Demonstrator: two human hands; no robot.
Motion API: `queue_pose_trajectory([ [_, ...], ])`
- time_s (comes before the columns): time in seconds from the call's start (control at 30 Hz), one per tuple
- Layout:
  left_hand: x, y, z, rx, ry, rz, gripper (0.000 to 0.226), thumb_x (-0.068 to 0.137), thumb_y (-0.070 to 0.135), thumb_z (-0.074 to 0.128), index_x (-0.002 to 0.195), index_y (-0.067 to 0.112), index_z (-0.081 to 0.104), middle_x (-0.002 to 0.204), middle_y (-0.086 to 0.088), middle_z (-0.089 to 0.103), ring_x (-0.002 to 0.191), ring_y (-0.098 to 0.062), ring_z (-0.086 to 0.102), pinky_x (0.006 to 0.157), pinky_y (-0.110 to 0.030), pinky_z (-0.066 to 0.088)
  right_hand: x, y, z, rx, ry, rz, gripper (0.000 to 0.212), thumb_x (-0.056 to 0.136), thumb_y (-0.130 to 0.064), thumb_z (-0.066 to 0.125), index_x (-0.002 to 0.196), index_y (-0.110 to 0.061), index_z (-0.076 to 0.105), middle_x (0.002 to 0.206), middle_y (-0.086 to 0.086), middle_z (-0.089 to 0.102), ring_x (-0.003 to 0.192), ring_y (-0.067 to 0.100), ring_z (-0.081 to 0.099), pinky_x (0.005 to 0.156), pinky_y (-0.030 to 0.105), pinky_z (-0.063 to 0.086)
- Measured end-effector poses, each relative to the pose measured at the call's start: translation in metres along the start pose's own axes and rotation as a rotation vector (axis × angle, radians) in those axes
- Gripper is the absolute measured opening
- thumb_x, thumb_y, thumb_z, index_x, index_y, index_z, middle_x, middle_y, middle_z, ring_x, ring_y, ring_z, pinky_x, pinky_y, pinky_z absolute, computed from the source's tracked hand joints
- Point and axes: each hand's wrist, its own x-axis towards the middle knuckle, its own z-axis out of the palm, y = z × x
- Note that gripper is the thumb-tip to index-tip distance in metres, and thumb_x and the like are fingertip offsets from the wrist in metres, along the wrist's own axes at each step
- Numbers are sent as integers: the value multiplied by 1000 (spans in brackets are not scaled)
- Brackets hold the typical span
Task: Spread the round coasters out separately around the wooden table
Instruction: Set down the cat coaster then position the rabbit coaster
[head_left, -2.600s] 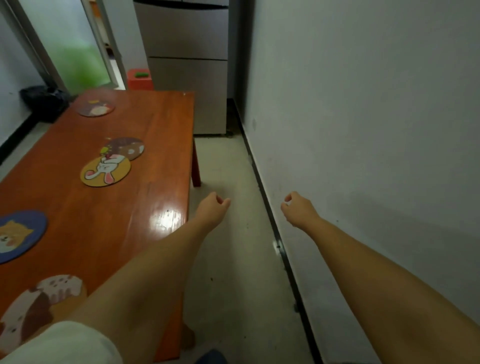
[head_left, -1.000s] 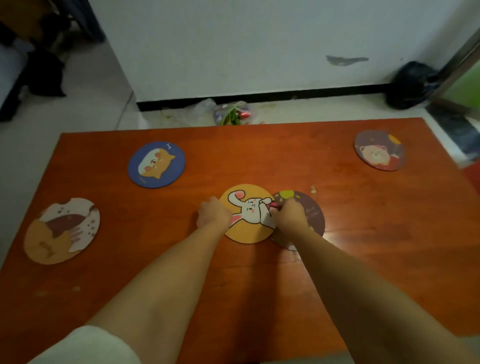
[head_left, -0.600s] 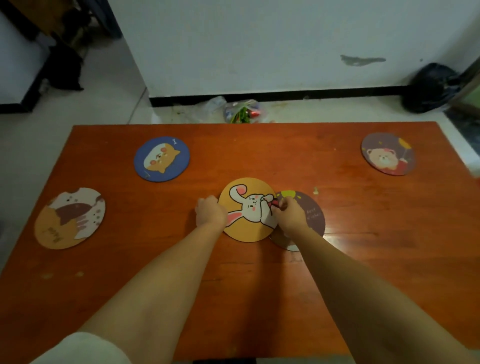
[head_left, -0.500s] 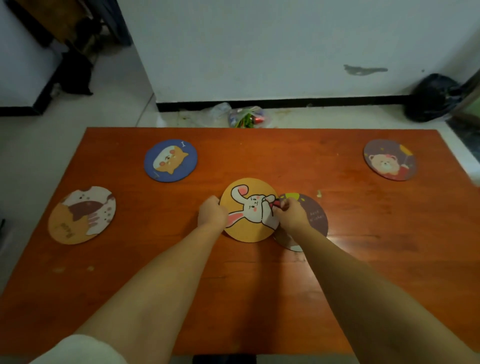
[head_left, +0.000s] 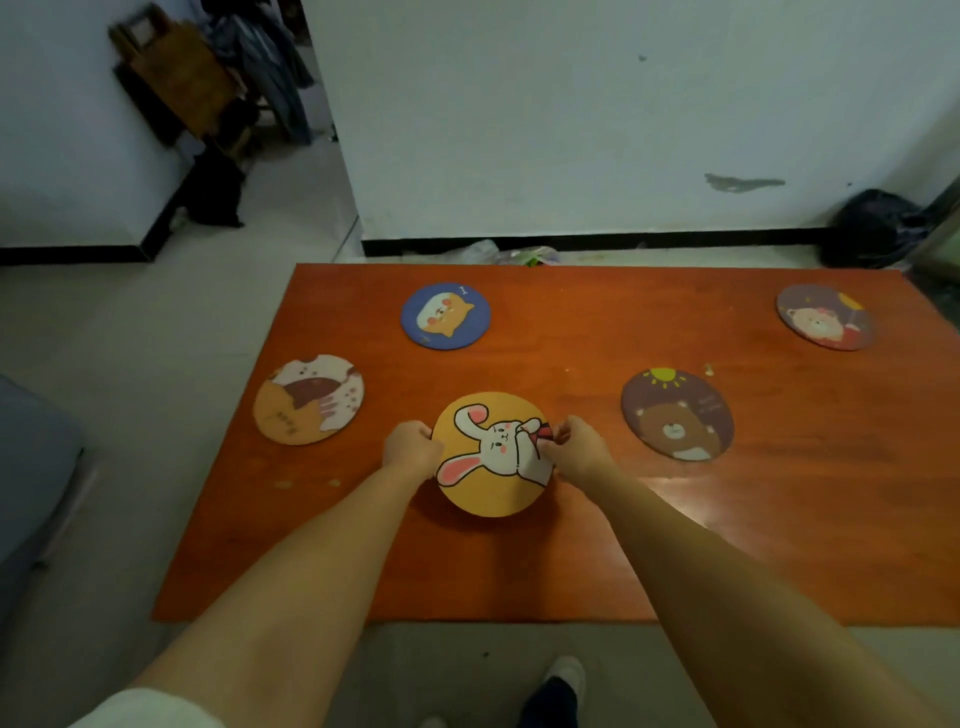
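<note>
A yellow rabbit coaster (head_left: 491, 475) is held by both edges over the near middle of the wooden table (head_left: 571, 566). My left hand (head_left: 412, 448) grips its left rim and my right hand (head_left: 577, 448) grips its right rim. The brown bear coaster (head_left: 677, 414) lies alone to the right, fully uncovered. A blue dog coaster (head_left: 445, 315) lies behind, a tan and white cat coaster (head_left: 308, 398) at the left edge, and a purple bear coaster (head_left: 823, 316) at the far right.
A white wall with a black skirting board runs behind the table. A black bag (head_left: 872, 228) sits on the floor at the far right, plastic bags (head_left: 511, 254) behind the table's far edge. My shoe (head_left: 558, 691) is below the near edge.
The rabbit coaster has come off the brown bear coaster and moved left and nearer to me, still in both hands. The two coasters no longer overlap.
</note>
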Motion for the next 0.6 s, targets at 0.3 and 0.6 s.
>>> queue_pose_trajectory([
  [0.3,-8,-78,-26,-13,-116,-74,36,92,8,56,59,16,42,75,-7,54,77,-28,61,76,-37,59,-35,12,73,-202,-14,30,42,96,-18,57,66,-20,28,67,3,37,56,16,36,46,28,31],
  [0.6,-1,-101,-18,245,-145,78,11,89,10,57,80,10,51,93,-17,60,80,-28,53,63,-33,39,-36,37,100,-309,52,5,22,95,-21,55,85,-11,38,67,-2,38,74,25,45,45,27,24],
])
